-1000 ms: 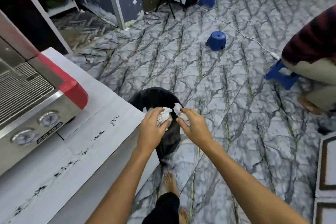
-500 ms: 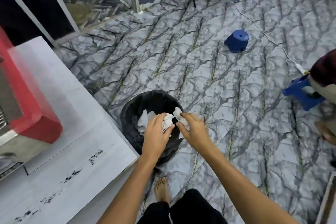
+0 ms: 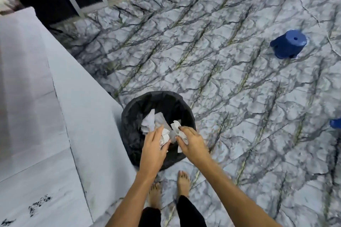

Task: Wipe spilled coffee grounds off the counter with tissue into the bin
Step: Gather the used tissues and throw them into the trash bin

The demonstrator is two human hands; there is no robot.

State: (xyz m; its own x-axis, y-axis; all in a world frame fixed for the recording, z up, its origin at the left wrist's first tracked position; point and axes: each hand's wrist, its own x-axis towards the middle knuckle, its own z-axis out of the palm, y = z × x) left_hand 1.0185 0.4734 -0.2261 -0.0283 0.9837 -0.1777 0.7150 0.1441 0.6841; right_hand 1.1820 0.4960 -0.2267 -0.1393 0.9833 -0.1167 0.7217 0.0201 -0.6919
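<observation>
Both hands hover over the black bin (image 3: 140,103), which stands on the floor by the counter's corner. My left hand (image 3: 154,148) grips a crumpled white tissue (image 3: 164,135) between thumb and fingers. My right hand (image 3: 191,142) pinches another piece of white tissue (image 3: 175,125), stained dark at its tip. Several used tissues (image 3: 150,120) lie inside the bin. Dark coffee grounds (image 3: 39,203) are scattered on the white counter (image 3: 77,125) at the lower left.
A blue plastic stool (image 3: 288,44) sits on the marble-pattern floor at the right, with another blue item (image 3: 335,123) at the right edge. My bare feet (image 3: 182,181) stand just in front of the bin. A dark doorway and metal frame lie at the back left.
My view has swung down and right, so the red coffee machine has left the frame. Both hands have stayed together over the bin, still holding tissue.
</observation>
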